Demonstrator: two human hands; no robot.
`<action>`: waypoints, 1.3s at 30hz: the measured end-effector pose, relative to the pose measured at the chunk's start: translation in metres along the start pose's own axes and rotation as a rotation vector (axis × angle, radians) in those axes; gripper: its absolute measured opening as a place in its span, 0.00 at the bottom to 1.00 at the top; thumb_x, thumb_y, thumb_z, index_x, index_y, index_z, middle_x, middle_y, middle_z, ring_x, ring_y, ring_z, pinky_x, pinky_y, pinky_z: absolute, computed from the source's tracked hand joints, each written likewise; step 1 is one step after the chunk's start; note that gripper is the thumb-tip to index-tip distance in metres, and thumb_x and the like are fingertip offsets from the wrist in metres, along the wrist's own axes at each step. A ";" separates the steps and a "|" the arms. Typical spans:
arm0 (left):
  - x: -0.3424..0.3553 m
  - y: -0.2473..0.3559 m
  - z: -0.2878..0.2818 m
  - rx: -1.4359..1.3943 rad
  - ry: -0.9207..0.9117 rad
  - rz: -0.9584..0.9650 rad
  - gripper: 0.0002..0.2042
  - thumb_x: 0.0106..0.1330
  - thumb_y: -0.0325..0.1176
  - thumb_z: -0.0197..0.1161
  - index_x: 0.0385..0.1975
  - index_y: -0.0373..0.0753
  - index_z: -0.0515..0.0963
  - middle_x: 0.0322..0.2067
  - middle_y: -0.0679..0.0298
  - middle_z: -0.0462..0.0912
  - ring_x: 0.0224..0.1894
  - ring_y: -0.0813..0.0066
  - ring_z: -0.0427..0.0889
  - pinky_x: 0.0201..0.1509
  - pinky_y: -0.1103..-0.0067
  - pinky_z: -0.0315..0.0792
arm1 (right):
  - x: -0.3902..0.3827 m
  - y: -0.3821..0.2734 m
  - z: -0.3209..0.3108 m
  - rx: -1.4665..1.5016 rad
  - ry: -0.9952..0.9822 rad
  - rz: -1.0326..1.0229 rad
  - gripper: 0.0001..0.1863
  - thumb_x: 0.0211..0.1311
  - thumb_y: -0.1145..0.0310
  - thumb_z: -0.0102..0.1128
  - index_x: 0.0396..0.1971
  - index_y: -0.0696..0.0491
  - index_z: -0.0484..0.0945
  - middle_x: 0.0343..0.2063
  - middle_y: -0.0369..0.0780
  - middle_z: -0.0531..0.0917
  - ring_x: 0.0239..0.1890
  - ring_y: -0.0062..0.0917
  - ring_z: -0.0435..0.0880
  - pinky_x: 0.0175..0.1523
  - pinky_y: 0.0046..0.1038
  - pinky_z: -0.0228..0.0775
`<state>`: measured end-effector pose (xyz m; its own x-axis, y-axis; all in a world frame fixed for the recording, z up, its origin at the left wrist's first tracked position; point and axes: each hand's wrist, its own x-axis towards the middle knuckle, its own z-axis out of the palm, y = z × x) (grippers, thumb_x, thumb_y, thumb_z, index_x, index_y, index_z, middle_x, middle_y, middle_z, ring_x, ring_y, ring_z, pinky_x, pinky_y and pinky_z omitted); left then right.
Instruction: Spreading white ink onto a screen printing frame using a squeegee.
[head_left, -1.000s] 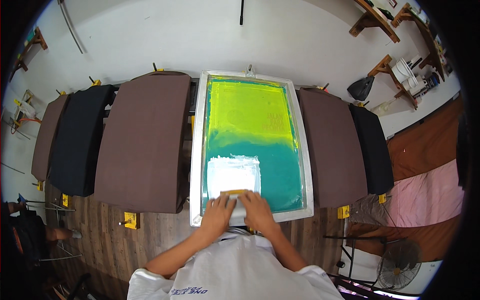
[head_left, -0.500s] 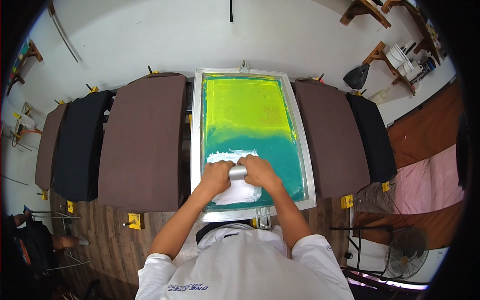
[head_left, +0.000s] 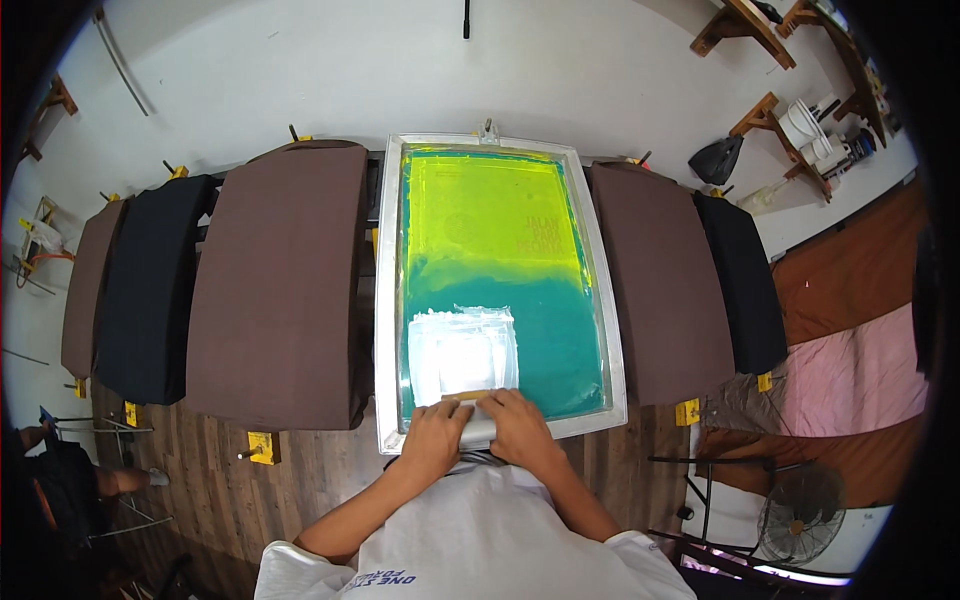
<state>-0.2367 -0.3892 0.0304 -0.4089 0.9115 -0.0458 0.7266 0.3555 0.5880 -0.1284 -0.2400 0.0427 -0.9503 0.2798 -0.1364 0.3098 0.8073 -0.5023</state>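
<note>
Squeegee (head_left: 479,432): gripped at screen (head_left: 612,345)'s near end by left hand (head_left: 435,437) and right hand (head_left: 514,428), both curled closed.
Screen: coated with white ink (head_left: 462,345); flanked by brown boards (head_left: 275,290).
Room: walled (head_left: 330,75) in white.

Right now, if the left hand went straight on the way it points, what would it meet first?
Probably the white ink just beyond the squeegee the left hand grips; height above it is unclear.

Stacked block lettering (head_left: 543,236) marks the yellow-green screen (head_left: 490,185); dark-blue lettering (head_left: 386,582) the white shirt (head_left: 470,530).
</note>
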 end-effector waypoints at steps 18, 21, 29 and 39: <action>0.032 -0.022 0.006 -0.028 0.081 0.008 0.24 0.42 0.17 0.62 0.46 0.34 0.79 0.45 0.51 0.82 0.41 0.52 0.83 0.44 0.63 0.76 | 0.032 0.012 -0.003 0.029 -0.022 0.011 0.27 0.36 0.80 0.62 0.44 0.57 0.76 0.41 0.47 0.78 0.49 0.44 0.75 0.56 0.38 0.69; 0.007 -0.001 0.000 -0.010 -0.024 -0.019 0.21 0.48 0.21 0.63 0.46 0.34 0.79 0.43 0.49 0.82 0.45 0.54 0.83 0.47 0.62 0.74 | 0.007 0.006 -0.001 0.056 -0.067 0.016 0.27 0.36 0.80 0.62 0.45 0.56 0.78 0.41 0.46 0.79 0.49 0.44 0.76 0.56 0.39 0.70; 0.073 -0.028 -0.034 0.037 -0.061 -0.051 0.18 0.48 0.24 0.65 0.42 0.41 0.82 0.33 0.53 0.85 0.37 0.56 0.85 0.42 0.64 0.78 | 0.078 0.011 -0.033 -0.052 -0.128 0.020 0.20 0.42 0.78 0.61 0.41 0.52 0.81 0.36 0.46 0.82 0.42 0.44 0.81 0.46 0.42 0.75; -0.010 0.001 0.009 0.101 0.005 0.041 0.25 0.51 0.22 0.61 0.54 0.33 0.74 0.55 0.49 0.75 0.56 0.57 0.76 0.53 0.65 0.69 | -0.006 0.000 0.009 -0.058 -0.044 -0.015 0.33 0.32 0.81 0.66 0.49 0.53 0.74 0.50 0.43 0.74 0.53 0.41 0.73 0.55 0.40 0.69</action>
<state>-0.2268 -0.3959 0.0245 -0.3802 0.9247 -0.0198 0.7947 0.3375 0.5046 -0.1228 -0.2465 0.0361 -0.9550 0.2449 -0.1676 0.2953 0.8402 -0.4549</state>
